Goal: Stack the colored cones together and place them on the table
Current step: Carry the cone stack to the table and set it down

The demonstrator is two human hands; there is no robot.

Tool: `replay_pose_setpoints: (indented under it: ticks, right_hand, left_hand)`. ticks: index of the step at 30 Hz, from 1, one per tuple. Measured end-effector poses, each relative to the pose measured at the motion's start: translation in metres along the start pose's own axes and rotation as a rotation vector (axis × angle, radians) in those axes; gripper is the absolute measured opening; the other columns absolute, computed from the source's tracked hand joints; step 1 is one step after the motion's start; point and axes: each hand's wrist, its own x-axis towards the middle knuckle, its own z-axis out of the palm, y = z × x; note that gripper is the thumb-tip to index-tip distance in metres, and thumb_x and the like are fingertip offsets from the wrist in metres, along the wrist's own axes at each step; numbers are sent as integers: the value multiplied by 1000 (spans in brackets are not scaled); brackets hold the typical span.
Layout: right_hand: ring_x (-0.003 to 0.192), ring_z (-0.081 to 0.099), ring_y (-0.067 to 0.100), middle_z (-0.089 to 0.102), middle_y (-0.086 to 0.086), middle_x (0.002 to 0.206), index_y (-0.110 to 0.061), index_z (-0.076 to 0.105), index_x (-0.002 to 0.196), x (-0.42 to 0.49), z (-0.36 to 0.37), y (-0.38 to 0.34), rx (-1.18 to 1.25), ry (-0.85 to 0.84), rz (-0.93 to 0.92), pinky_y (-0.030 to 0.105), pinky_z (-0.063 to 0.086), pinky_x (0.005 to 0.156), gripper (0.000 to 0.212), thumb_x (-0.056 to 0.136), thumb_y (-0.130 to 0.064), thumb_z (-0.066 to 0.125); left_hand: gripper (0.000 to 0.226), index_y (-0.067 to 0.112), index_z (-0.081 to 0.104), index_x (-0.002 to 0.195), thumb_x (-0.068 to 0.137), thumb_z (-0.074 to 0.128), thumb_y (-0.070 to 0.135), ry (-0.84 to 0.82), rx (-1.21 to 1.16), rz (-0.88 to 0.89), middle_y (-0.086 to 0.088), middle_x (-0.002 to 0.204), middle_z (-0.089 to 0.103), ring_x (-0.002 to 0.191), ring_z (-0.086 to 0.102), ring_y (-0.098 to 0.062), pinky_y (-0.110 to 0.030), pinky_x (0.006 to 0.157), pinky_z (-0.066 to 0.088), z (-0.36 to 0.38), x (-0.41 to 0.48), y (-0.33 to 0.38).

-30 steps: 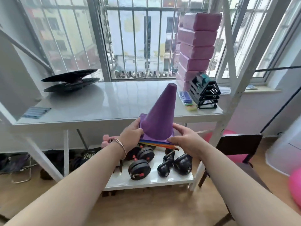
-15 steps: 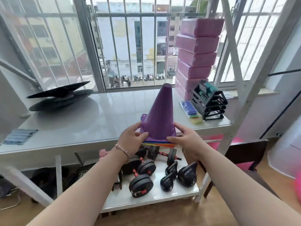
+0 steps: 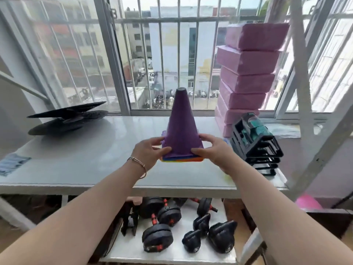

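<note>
The cone stack, purple on top with blue and orange rims below, stood upright over the grey worktop. Your left hand and right hand each closed a grip on its base from opposite sides.

Lower cones in stack of cones hidden under purple one (only colored rims peek out), whether base touches table unclear, pink blocks base behind black rack, dumbbells partly hidden by forearms, blue item cut off left
</note>
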Motion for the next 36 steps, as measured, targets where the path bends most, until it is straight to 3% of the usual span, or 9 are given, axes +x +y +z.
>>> replay_pose_setpoints:
  ticks: [4, 9, 16, 23, 29, 36]
  right_hand:
    - [105, 66, 24, 64, 1, 122, -23, 60, 133, 38, -10, 8, -98, 3, -29, 40, 55, 93, 65, 73, -27, 85]
    - [98, 71, 29, 67, 6, 112, -21, 65, 126, 77, -11, 21, -45, -32, 40, 48, 59, 88, 64, 66, -27, 86]
    - [101, 68, 25, 65, 4, 114, -20, 61, 131, 128, -3, 34, -74, -23, 75, 38, 58, 87, 61, 75, -17, 83]
    - [93, 64, 17, 64, -7, 99, -27, 64, 117, 184, -1, 42, -94, 5, 128, 20, 52, 74, 42, 80, -14, 78]
    - [95, 66, 18, 67, -3, 102, -23, 66, 122, 227, 7, 48, -104, 34, 158, 24, 51, 77, 45, 79, -16, 80]
    - [103, 67, 19, 69, -1, 116, -27, 62, 130, 267, 18, 68, -112, 69, 183, 35, 52, 97, 58, 75, -24, 81]
  left_hand:
    - [52, 31, 67, 121, 72, 81, 40, 45, 31, -33, 2, 110, 73, 89, 72, -16, -37, 88, 56, 15, 28, 0]
    - [56, 29, 66, 123, 70, 83, 36, 21, 15, -105, -1, 110, 72, 94, 70, -20, -37, 90, 56, 30, 59, -9]
    - [52, 31, 67, 120, 71, 82, 35, -14, 42, -133, 0, 110, 71, 95, 69, -20, -37, 88, 56, 42, 120, -32]
    - [55, 32, 66, 122, 69, 82, 35, -60, 42, -112, 1, 111, 71, 97, 68, -19, -36, 91, 55, 53, 190, -57]
    - [51, 29, 67, 121, 72, 82, 27, -106, 2, -96, -1, 110, 72, 97, 69, -19, -37, 90, 56, 55, 239, -74]
    - [53, 32, 65, 122, 71, 80, 35, -122, 62, -67, -1, 110, 72, 98, 69, -21, -38, 92, 55, 62, 280, -96]
